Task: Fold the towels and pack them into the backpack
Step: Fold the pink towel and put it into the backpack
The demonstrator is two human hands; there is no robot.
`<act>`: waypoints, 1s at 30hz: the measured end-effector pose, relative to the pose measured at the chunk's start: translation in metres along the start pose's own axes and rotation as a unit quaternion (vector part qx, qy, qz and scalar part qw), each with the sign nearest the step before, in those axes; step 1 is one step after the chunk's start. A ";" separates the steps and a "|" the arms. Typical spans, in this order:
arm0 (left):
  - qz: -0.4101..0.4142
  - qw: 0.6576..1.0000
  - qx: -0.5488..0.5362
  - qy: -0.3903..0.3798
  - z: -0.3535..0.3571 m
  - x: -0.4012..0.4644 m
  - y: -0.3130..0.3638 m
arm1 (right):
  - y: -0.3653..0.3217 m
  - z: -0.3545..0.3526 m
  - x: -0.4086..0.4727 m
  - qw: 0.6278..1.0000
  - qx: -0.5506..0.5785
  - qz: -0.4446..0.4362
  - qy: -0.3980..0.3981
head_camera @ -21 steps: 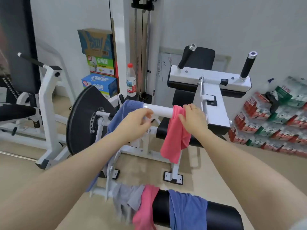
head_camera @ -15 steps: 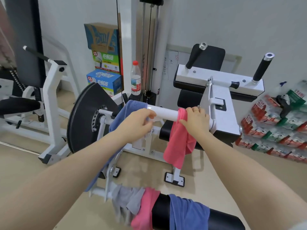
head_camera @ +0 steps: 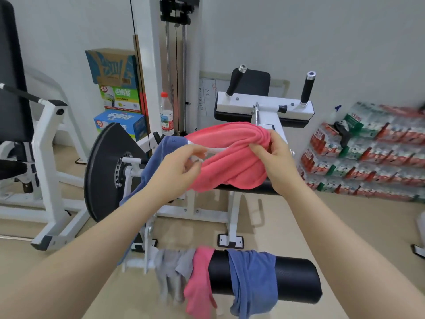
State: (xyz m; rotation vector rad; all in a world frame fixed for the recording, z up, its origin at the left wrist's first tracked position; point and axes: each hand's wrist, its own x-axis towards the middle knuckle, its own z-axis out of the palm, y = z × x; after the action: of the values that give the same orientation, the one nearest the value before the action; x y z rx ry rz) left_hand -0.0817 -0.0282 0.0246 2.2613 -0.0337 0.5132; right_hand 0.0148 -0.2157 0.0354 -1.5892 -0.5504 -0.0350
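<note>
A pink towel (head_camera: 232, 157) is bunched up in the air in front of the white machine bar. My right hand (head_camera: 273, 155) grips its right end. My left hand (head_camera: 177, 164) pinches its left edge. A blue towel (head_camera: 158, 157) hangs over the bar just behind my left hand. Lower down, a grey towel (head_camera: 171, 272), a second pink towel (head_camera: 200, 279) and a second blue towel (head_camera: 253, 279) drape over a black foam roller (head_camera: 296, 282). No backpack is in view.
A white gym machine with a black weight disc (head_camera: 103, 171) and black-handled pad (head_camera: 264, 107) stands ahead. A water bottle (head_camera: 166, 115) and stacked cartons (head_camera: 117, 93) stand by the wall. Packs of bottles (head_camera: 368, 150) line the right wall. Another machine frame (head_camera: 46, 157) stands left.
The pink towel has come off the white bar and now sits bunched between both hands. My left hand left the bar and took the towel's edge. The view moved closer.
</note>
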 end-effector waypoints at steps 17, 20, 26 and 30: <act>0.116 0.965 -0.011 -0.234 0.159 -0.126 0.132 | -0.007 -0.137 -0.230 0.965 -0.198 0.121 -0.122; 0.041 0.956 -0.075 -0.280 0.207 -0.116 0.159 | 0.000 -0.191 -0.240 0.961 -0.225 0.125 -0.103; 0.004 0.908 -0.182 -0.378 0.300 -0.090 0.234 | 0.010 -0.312 -0.245 0.964 -0.226 0.126 -0.056; 0.020 0.916 -0.185 -0.356 0.356 -0.067 0.280 | 0.040 -0.394 -0.241 0.983 -0.044 0.180 0.005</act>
State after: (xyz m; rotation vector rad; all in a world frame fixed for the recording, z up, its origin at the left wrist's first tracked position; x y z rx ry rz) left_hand -0.0697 -0.4837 -0.0145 1.9547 -0.5022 -0.3043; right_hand -0.0636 -0.6662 -0.0422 -1.7538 -0.2492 0.2065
